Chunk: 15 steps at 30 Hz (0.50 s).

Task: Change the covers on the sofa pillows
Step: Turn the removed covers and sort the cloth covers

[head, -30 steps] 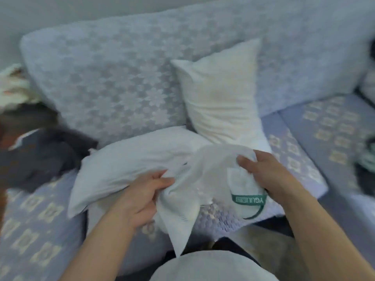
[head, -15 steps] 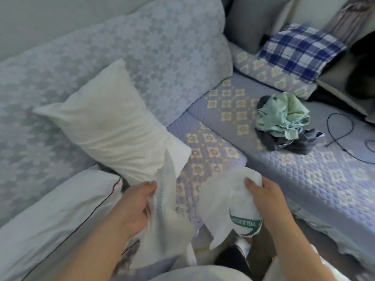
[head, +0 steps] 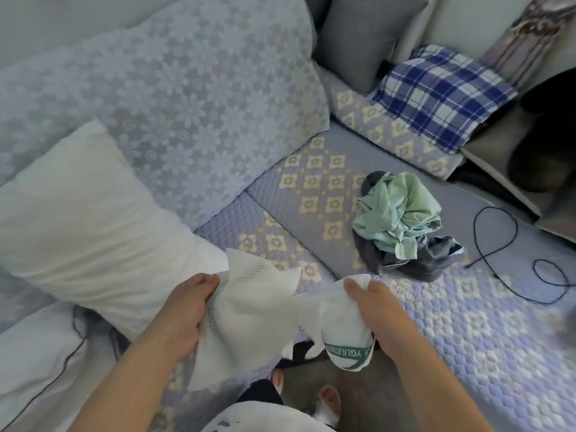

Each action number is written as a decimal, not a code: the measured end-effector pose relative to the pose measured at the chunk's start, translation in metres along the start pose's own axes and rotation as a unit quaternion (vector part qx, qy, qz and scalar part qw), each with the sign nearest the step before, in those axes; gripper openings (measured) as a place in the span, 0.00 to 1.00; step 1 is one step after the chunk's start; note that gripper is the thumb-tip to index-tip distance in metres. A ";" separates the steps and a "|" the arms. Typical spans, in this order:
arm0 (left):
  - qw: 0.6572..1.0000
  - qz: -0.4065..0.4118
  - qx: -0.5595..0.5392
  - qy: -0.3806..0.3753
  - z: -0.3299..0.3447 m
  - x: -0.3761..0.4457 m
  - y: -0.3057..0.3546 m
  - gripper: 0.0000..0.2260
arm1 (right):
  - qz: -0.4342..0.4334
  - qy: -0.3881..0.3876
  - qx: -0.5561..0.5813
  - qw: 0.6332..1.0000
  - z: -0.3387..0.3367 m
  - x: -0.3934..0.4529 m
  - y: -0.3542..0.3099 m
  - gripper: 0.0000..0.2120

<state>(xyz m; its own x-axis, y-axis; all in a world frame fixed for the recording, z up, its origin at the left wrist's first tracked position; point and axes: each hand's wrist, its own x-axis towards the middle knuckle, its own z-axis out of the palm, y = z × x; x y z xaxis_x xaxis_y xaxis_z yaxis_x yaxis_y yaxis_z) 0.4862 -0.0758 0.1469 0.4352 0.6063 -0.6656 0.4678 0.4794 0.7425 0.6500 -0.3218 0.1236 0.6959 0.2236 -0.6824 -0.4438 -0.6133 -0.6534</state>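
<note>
— Why is the white cover (head: 249, 310) bunched up like that between the two hands?

— It looks as if the person is sorting out which end is the opening. The left hand (head: 184, 310) grips one gathered edge, its fingers clenched on the mesh-patterned cloth, while the right hand (head: 378, 313) holds the other end, thumb pinching it just above a green printed band. The cover hangs in the air over the front edge of the sofa (head: 436, 322), spread between them.

— And the pillow it belongs to?

— The bare white pillow (head: 81, 219) leans against the lace-covered backrest (head: 193, 98), just beside the left hand, probably so it can be slid straight in once the cover is open. A second white pillow (head: 34, 363) with a thin red line lies at the lower left.

— What about that heap further along?

— A crumpled green and grey bundle (head: 402, 222) sits on the seat, well apart from the hands. It may be the old covers, though I can't tell for certain from here. A black cable (head: 511, 254) loops near it, and a blue plaid cushion (head: 436, 95) rests in the corner.
</note>
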 end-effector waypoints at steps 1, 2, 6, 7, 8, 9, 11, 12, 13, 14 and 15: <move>1.000 -0.001 0.010 -0.003 0.005 0.014 0.007 0.10 | 0.005 -0.004 0.000 1.000 -0.003 0.023 -0.001 0.28; 1.000 0.002 0.011 -0.007 0.005 0.018 0.007 0.10 | 0.009 -0.010 0.001 1.000 -0.002 0.030 0.000 0.28; 0.999 0.000 -0.040 -0.014 0.015 0.063 0.024 0.10 | 0.009 0.007 -0.063 0.998 0.001 0.070 -0.020 0.23; 0.998 -0.004 -0.062 -0.020 0.018 0.075 0.033 0.10 | 0.004 0.020 -0.086 0.996 0.000 0.086 -0.033 0.20; 0.996 -0.009 -0.080 -0.029 0.020 0.084 0.040 0.11 | 0.000 0.027 -0.107 0.994 -0.002 0.099 -0.046 0.20; 0.995 -0.010 -0.086 -0.041 0.023 0.091 0.047 0.12 | -0.004 0.035 -0.122 0.992 -0.005 0.110 -0.060 0.21; 0.993 -0.016 -0.107 -0.053 0.026 0.102 0.057 0.11 | -0.015 0.030 -0.137 0.990 -0.010 0.138 -0.095 0.25; 0.992 -0.015 -0.113 -0.058 0.029 0.104 0.061 0.10 | -0.023 0.031 -0.133 0.990 -0.013 0.149 -0.111 0.26; 0.992 -0.015 -0.111 -0.059 0.032 0.108 0.065 0.10 | -0.032 0.029 -0.128 0.991 -0.017 0.166 -0.129 0.26; 0.992 -0.015 -0.111 -0.058 0.036 0.111 0.070 0.09 | -0.048 0.034 -0.118 0.991 -0.020 0.181 -0.150 0.26; 0.993 -0.008 -0.103 -0.053 0.040 0.114 0.075 0.08 | -0.064 0.037 -0.105 0.992 -0.026 0.197 -0.170 0.26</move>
<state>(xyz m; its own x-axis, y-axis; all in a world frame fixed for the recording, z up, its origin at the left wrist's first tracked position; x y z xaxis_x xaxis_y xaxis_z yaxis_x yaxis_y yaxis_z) 0.6019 0.0040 0.1238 0.5124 0.5324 -0.6738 0.3128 0.6149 0.7239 0.8771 -0.1926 0.1090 0.7819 0.2575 -0.5677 -0.2280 -0.7295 -0.6449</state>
